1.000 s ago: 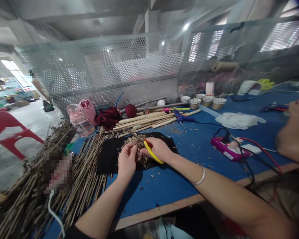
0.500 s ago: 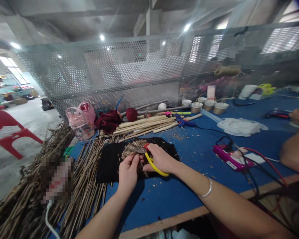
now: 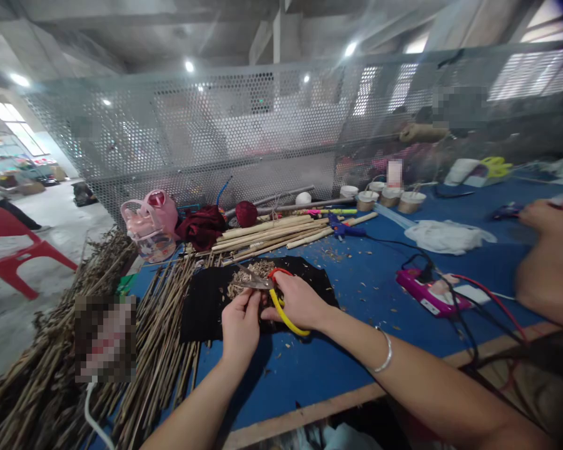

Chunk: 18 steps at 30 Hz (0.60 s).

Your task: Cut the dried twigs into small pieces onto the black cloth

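Note:
My right hand (image 3: 300,301) is closed round the handles of a pair of scissors (image 3: 281,312), one handle yellow and the other red. The metal blades point left and stand apart over a heap of small dry brown clippings (image 3: 251,273). Just under the blades, my left hand (image 3: 241,325) pinches with thumb and forefinger. Whatever sits in that pinch is too small and covered to make out. Both hands are above a black cloth (image 3: 201,306) on the blue tabletop (image 3: 281,381), where loose bits are scattered.
Thin dry stalks (image 3: 154,331) lie left of the cloth. Behind it are pale sticks (image 3: 267,234), a blue glue gun (image 3: 344,229) and a pink bottle (image 3: 152,228). A purple power strip (image 3: 431,294) with cables is on the right, near another person's arm (image 3: 551,269).
The scissors' handles have turned slightly, and more of the red one shows. My left hand keeps its pinch. The view has shifted a little, and the other person's hand has moved left.

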### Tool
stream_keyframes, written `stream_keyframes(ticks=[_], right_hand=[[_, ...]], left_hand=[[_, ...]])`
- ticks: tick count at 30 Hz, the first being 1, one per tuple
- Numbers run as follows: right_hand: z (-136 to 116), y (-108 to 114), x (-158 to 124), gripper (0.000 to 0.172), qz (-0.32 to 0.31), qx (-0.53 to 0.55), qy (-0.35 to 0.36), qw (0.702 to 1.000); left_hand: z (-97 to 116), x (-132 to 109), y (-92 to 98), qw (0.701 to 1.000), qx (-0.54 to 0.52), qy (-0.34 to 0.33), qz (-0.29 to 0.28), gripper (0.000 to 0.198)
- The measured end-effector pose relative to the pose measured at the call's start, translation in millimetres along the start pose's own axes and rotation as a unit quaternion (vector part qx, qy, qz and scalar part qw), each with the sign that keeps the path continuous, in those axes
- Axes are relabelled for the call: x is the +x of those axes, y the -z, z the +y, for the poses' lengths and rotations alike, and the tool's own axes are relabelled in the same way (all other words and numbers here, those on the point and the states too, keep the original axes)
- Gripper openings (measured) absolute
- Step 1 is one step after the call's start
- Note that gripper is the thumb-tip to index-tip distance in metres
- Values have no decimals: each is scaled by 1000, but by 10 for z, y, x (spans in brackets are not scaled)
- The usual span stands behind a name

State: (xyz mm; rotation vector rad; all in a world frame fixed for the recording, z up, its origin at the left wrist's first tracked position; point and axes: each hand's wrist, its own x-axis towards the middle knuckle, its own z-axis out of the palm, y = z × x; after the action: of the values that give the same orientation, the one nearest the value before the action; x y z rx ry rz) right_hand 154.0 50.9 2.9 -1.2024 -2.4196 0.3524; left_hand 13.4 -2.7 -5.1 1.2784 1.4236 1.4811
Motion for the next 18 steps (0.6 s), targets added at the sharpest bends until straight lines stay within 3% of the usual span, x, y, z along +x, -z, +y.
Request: stream_keyframes(ticks=[4,8,18], right_hand=[[-38,-17,-9,56,-4,20,-14,1000],[-37,-5,-8,59,-15,22,-14,1000],[43,-41,33,45,-36,-4,-59,998]], left_hand=[[-35,10,4,999,12,-17,31,26],[-46,13,11,999,16,-32,15,25],[-19,41,44,998,57,-12,10,25]])
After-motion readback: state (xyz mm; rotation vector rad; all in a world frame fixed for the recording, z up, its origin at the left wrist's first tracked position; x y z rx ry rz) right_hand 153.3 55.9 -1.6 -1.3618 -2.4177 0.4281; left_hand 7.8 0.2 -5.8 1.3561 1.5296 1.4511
